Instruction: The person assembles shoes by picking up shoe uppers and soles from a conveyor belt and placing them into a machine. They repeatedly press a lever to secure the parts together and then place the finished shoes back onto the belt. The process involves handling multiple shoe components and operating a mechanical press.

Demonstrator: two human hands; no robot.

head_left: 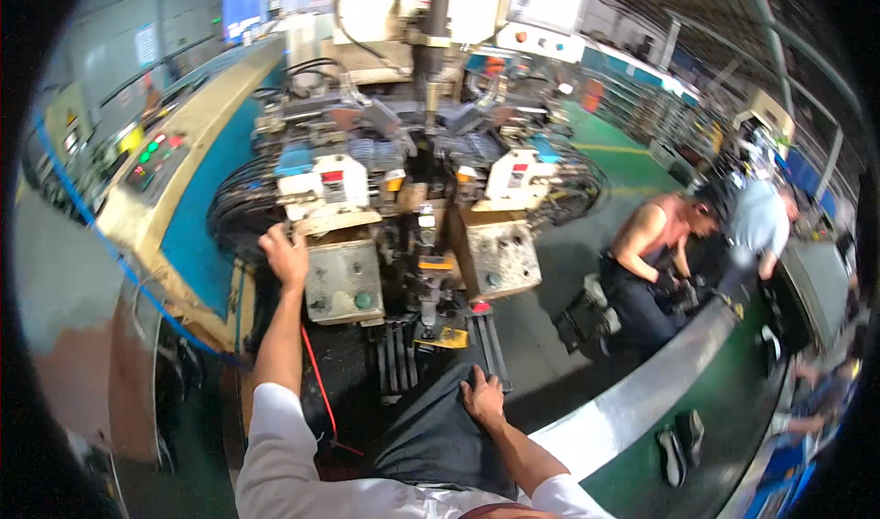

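Observation:
My left hand [284, 256] is raised to the upper left corner of a worn metal control box [344, 284] with a green button. Its fingers are bent and slightly apart; whether they press on the box edge is unclear. On the knee of my dark trousers [431, 432] lies my right hand [482, 397], fingers spread, holding nothing. A large machine [423, 166] with hoses, clamps and a vertical spindle stands before me. A second control box [500, 258] is on its right side. Between the boxes, low down, sits a yellow piece [449, 338].
A cream and blue cabinet [206, 230] with lit buttons stands left, a blue hose [119, 258] crossing near it. A red cord [318, 382] hangs beside my left arm. To the right are a curved metal strip [632, 391], two people [646, 244] bending over, and shoes [676, 455].

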